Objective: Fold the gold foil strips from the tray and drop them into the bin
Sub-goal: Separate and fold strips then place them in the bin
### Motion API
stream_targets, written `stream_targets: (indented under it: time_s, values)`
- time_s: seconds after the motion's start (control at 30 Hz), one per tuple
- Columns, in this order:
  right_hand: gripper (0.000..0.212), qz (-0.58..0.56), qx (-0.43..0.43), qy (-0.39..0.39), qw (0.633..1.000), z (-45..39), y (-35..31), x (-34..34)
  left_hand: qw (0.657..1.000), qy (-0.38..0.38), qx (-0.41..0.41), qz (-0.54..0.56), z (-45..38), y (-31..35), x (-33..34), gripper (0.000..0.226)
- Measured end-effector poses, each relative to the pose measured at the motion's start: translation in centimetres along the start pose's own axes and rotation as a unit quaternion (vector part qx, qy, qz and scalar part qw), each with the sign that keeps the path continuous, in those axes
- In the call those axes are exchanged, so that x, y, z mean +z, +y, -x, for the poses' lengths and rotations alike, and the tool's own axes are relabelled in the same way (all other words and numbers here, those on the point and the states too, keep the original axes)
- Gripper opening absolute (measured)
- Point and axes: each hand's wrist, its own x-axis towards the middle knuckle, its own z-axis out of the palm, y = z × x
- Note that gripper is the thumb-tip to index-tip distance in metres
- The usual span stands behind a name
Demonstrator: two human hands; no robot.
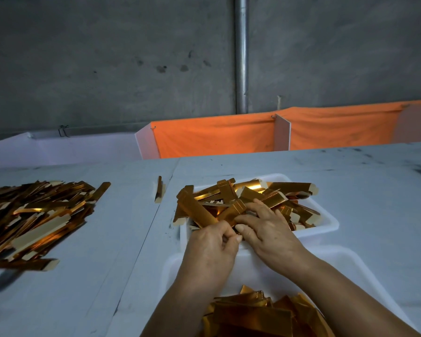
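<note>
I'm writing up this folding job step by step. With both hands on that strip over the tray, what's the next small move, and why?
Probably crease the gold strip: the left hand pinches its near end and the right hand rests on it above the tray, while folded pieces already lie in the bin below.

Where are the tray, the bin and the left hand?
tray [326, 221], head view, bare white right rim.
bin [345, 261], head view, bare white far-right wall.
left hand [210, 249], head view, back of the hand.

Gold foil strips [250, 203]; white tray [326, 222]; orange cloth [216, 135]; grey wall [107, 57].
</note>
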Motion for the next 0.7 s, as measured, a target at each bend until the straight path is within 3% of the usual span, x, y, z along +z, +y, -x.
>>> stream_targets:
  time_s: [0.17, 0.27, 0.47, 0.57, 0.7]
  values:
    - [0.039, -0.018, -0.025, 0.042, 0.999, 0.1, 0.0, -0.4, 0.999, 0.015, -0.022, -0.021, -0.1, -0.2, 0.0, 0.012]
    - [0.032, -0.074, -0.045, 0.140, 0.986, 0.3, -0.3, -1.0, 0.999, 0.016, -0.033, -0.022, -0.2, -0.3, -0.2, 0.011]
    - [0.005, -0.174, 0.035, 0.283, 0.943, 0.5, -0.2, -2.7, 0.997, 0.050, -0.048, -0.021, -0.3, -0.2, -0.2, 0.013]
    - [0.015, -0.195, 0.091, 0.300, 0.929, 0.5, 0.3, -3.1, 0.996, 0.072, -0.053, -0.029, -0.4, -0.2, -0.3, 0.025]
    - [0.028, -0.258, 0.159, 0.251, 0.919, 0.6, 1.4, -3.3, 0.996, 0.045, -0.056, -0.044, -0.4, -0.3, -0.1, 0.031]
